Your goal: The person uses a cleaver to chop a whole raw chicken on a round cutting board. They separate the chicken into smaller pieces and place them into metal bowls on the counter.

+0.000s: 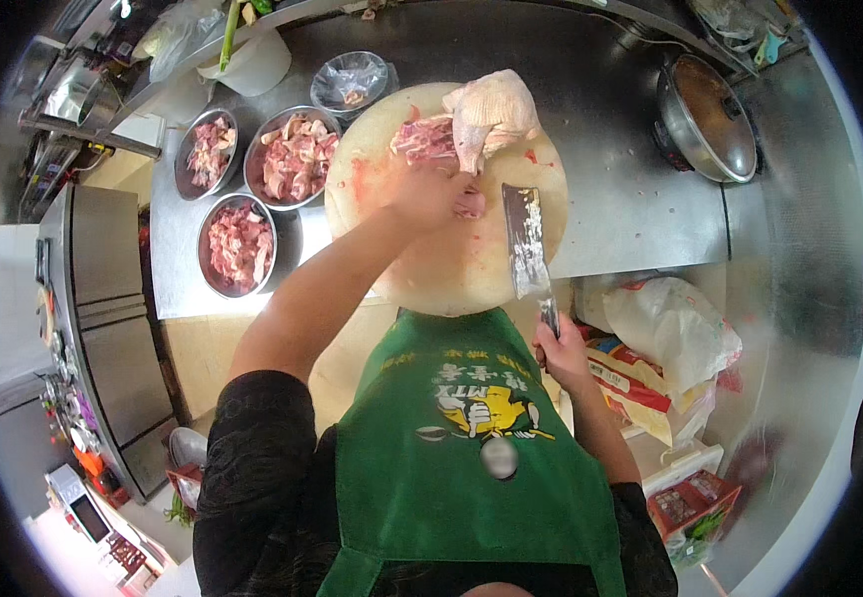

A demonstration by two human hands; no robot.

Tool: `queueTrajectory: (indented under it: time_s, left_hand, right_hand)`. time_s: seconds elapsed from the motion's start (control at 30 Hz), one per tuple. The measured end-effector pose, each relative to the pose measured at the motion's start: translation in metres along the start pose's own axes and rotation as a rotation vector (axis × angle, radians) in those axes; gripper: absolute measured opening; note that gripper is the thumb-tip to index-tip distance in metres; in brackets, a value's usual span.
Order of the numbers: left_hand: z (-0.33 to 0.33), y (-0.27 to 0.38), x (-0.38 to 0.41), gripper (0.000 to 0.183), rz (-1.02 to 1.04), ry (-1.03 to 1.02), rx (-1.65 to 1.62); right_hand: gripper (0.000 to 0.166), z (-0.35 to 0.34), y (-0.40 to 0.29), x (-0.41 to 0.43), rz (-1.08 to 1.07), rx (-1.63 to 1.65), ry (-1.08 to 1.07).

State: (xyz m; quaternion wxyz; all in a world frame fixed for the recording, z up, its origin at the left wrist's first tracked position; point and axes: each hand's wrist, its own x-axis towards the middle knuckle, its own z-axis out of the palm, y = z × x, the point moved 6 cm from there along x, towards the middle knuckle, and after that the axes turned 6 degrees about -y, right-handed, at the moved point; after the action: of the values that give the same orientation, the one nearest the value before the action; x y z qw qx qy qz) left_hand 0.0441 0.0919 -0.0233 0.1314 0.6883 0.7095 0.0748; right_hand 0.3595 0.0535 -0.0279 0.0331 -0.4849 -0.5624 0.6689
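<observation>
My right hand (pixel 565 347) grips the handle of a broad cleaver (pixel 527 242), whose smeared blade lies over the right side of a round, pale cutting board (pixel 416 261). My left hand (pixel 427 190), blurred, is over the middle of the board. Beside its fingers shows a small piece of raw meat (pixel 470 203); whether they hold it I cannot tell. Just beyond that hand lies a skin-on raw poultry leg (pixel 497 112). A cut piece of raw meat (pixel 424 139) rests to the left of the leg. Red juice stains the board.
Metal bowls of cut raw meat (pixel 237 246) (pixel 297 157) (pixel 213 153) stand left of the board. Behind them are a plastic-lined bowl (pixel 349 78) and a white bucket (pixel 252 63). A lidded pan (pixel 707 119) sits at the right. Plastic bags (pixel 670 328) lie below the counter's right edge.
</observation>
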Motion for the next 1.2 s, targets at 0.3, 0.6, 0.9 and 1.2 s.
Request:
queueTrajectory:
  time_s: [0.3, 0.6, 0.9, 1.2]
  left_hand:
    - [-0.006, -0.007, -0.089, 0.047, -0.457, 0.166, -0.156]
    - [-0.007, -0.018, -0.149, 0.035, -0.032, 0.284, -0.059]
    - [-0.002, 0.025, -0.148, 0.035, 0.148, 0.192, -0.213]
    - [-0.042, 0.006, -0.123, 0.036, -0.123, 0.397, -0.151]
  right_hand:
    - [0.023, -0.005, -0.035, 0.014, -0.326, -0.372, -0.022]
    - [0.031, 0.024, -0.121, 0.034, -0.376, -0.81, -0.264]
    - [0.032, 0.123, -0.162, 0.122, -0.454, -1.0, -0.39]
    - [0.036, 0.044, -0.143, 0.132, -0.41, -0.858, -0.143]
